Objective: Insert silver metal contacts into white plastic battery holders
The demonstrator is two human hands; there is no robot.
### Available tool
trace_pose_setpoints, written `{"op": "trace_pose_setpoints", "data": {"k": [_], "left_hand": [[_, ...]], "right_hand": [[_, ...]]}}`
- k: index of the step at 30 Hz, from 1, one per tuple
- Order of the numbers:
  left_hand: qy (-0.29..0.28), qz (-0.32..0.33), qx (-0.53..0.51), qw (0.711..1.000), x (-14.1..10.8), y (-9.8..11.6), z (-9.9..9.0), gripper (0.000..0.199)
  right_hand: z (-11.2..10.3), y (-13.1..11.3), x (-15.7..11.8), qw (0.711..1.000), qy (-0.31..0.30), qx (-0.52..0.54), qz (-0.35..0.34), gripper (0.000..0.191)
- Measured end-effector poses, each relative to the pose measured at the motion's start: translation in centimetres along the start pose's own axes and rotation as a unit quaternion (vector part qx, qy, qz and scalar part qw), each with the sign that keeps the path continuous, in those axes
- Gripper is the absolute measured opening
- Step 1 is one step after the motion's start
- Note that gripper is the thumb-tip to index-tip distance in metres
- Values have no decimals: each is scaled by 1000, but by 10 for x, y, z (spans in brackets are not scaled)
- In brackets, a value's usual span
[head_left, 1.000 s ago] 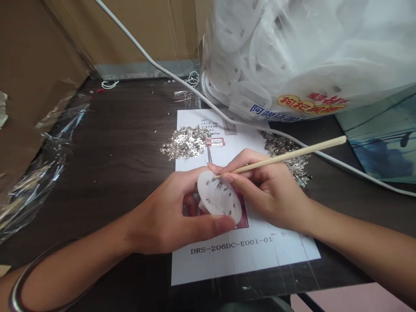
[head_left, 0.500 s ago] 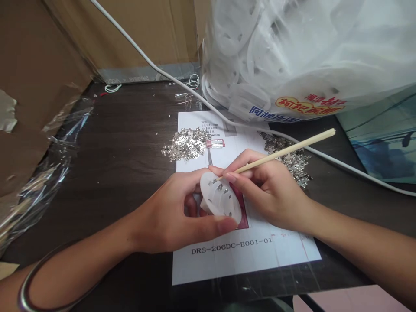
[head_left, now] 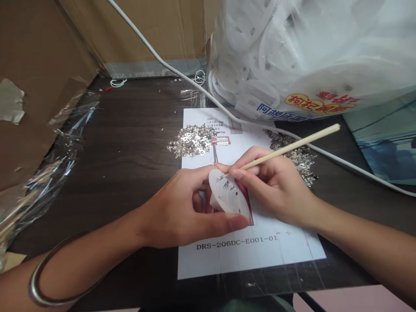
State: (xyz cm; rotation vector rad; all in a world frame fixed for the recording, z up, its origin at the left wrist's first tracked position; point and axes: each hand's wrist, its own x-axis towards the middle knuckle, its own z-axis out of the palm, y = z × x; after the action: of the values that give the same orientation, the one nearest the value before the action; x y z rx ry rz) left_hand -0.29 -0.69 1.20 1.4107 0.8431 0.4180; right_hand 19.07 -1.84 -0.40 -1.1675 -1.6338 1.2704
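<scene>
My left hand grips a round white plastic disc by its edges, thumb on the near rim and fingers behind. The disc is tilted and has several slots with small metal pieces in it. In my right hand is a thin wooden stick, like a chopstick, pinched near its lower end. Its tip meets the disc's face near the upper edge. Beneath both hands lies a printed paper sheet. A pile of small metal clips sits on the sheet's left edge, another metal pile beyond my right hand.
A large clear bag of white plastic discs stands at the back right. A white cable runs across the table. Cardboard borders the back and left, with crumpled clear film along the left.
The view has shifted slightly, so everything appears a little further right. The disc is tilted a little more edge-on, and the stick's tip stays at its upper part.
</scene>
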Motion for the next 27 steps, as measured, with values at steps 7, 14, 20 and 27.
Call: {"op": "trace_pose_setpoints", "data": {"k": [7, 14, 20, 27], "left_hand": [[6, -5, -150, 989, -1, 0, 1, 40], [-20, 0, -202, 979, 0, -3, 0, 52], [-24, -15, -222, 975, 1, -3, 1, 50], [9, -23, -208, 978, 0, -2, 2, 53]], "right_hand": [[-1, 2, 2, 975, -4, 219, 36, 17], [-1, 5, 1, 980, -11, 193, 41, 23], [-1, 7, 1, 988, -3, 149, 42, 26], [2, 6, 3, 989, -6, 141, 39, 26]]}}
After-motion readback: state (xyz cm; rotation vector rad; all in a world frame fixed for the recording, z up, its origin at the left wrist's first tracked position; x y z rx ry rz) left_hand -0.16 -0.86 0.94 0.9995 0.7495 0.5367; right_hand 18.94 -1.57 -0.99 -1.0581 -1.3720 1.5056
